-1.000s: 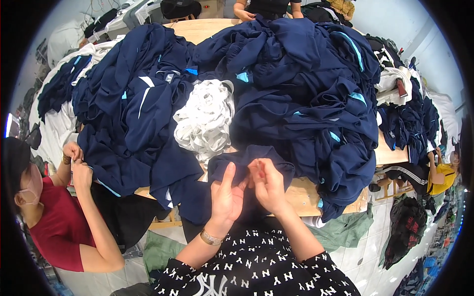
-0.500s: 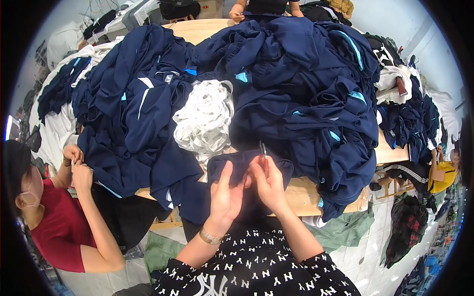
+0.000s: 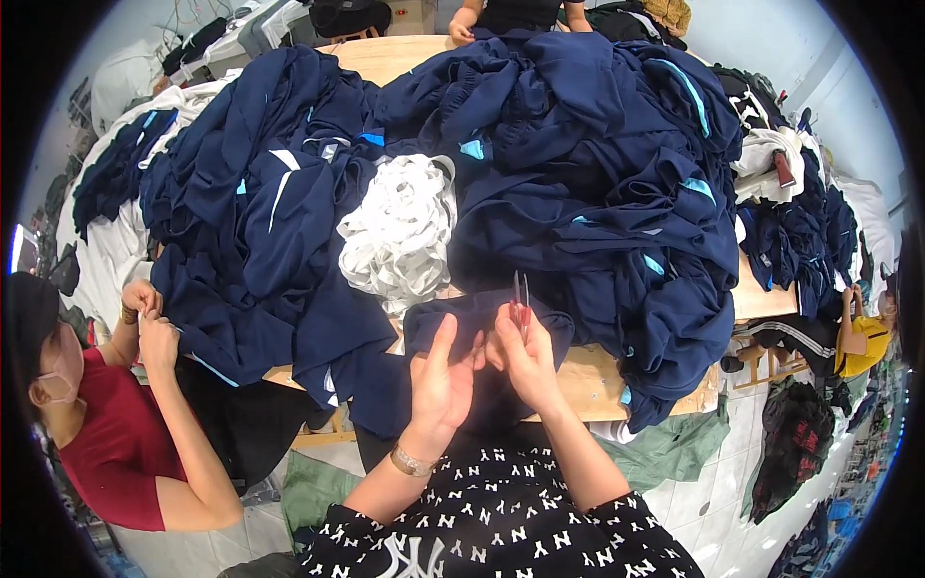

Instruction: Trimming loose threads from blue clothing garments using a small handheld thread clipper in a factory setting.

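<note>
In my right hand point(image 3: 525, 361) is a pair of small thread snips point(image 3: 520, 310) with a reddish grip, its two pointed blades up and slightly apart. The fingers are closed around it. My left hand point(image 3: 443, 376) is just to its left, thumb raised away from the other fingers, with nothing visible between them. The fingertips of both hands come close together. Beneath and behind them a dark navy garment point(image 3: 443, 323) lies over the near table edge and hangs down in front of me. Whether my left fingertips touch its cloth I cannot tell.
A heaped coil of white elastic band point(image 3: 397, 231) lies beyond my hands, between big piles of navy garments point(image 3: 260, 193) with light-blue trim. On the left a person in a red shirt point(image 3: 125, 443) works at the pile. Another person point(image 3: 520, 13) stands across the wooden table point(image 3: 588, 380).
The snips have turned in my right hand, so both blades and the reddish grip now show. My left hand has hardly moved. The far person's hand has lowered slightly.
</note>
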Demonstrator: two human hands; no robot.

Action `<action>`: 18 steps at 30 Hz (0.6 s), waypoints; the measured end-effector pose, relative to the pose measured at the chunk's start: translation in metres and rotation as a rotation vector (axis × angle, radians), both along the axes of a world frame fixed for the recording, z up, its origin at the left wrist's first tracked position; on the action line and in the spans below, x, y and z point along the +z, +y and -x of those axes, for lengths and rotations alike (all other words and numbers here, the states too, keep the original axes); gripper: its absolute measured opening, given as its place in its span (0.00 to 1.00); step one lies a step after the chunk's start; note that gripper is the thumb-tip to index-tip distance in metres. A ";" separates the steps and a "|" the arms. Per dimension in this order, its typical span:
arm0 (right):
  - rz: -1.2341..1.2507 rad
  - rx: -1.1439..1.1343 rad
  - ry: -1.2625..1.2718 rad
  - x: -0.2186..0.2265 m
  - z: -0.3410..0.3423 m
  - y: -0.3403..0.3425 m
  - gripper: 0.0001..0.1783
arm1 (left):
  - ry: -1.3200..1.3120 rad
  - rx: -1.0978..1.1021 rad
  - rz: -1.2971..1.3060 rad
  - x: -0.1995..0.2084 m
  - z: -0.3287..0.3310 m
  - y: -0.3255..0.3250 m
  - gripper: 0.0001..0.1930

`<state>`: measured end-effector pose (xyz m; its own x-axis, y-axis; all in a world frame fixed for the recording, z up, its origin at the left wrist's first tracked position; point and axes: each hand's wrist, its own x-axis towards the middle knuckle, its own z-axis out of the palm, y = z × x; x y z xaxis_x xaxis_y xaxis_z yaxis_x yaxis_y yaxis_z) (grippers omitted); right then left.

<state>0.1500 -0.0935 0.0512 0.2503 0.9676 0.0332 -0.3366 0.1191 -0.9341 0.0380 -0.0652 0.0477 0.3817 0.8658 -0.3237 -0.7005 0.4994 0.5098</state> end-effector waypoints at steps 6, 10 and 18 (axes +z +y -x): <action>0.112 -0.129 -0.429 0.002 0.006 0.000 0.06 | 0.049 0.070 0.001 0.000 -0.006 -0.003 0.06; -0.066 -0.224 -0.662 -0.003 0.006 0.006 0.05 | 0.103 0.106 -0.053 -0.001 -0.010 -0.004 0.06; 0.011 0.013 0.142 -0.001 -0.007 -0.002 0.08 | 0.026 0.067 0.104 0.002 -0.005 0.000 0.10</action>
